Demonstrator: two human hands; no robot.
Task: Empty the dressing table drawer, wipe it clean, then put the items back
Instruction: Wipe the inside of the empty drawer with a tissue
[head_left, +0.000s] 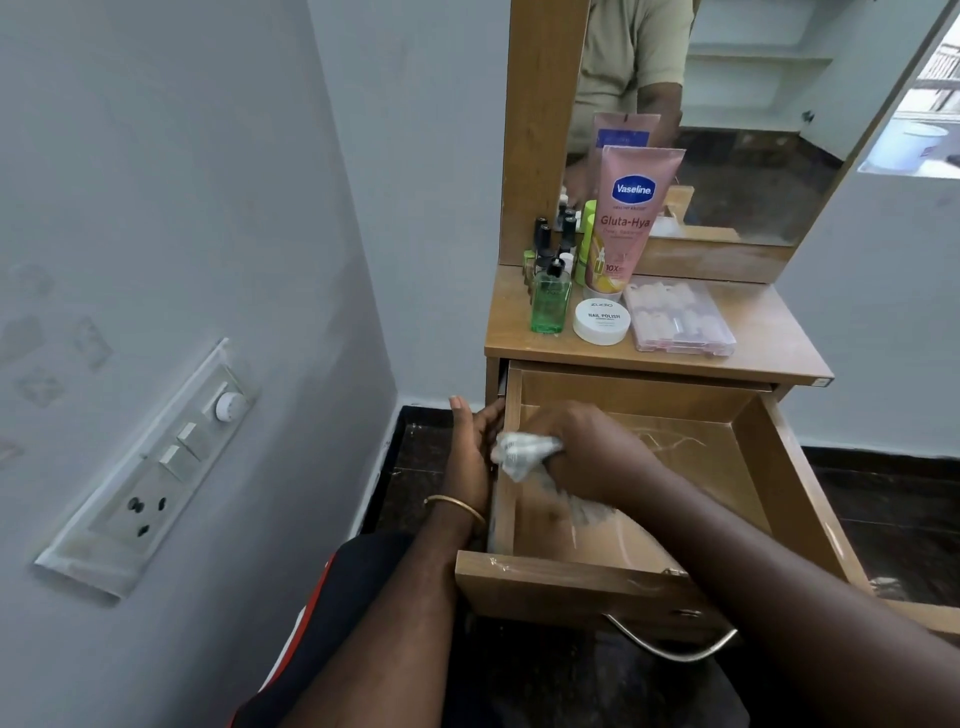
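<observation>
right hand (582, 452) fingers are balled tight round a soft scrunched white cloth (522, 454) against the open drawer (753, 467) left wall, left hand (470, 452) flat outside bracing it; cloth's limp and light, so bunching works; bottles wait on the counter (769, 338)

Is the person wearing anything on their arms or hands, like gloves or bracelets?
No gloves. Both hands are bare, and no sleeves cover the forearms. The left hand has a thin gold-coloured bangle around its wrist. The right hand shows no bracelet or watch. I can't make out any rings.
</observation>
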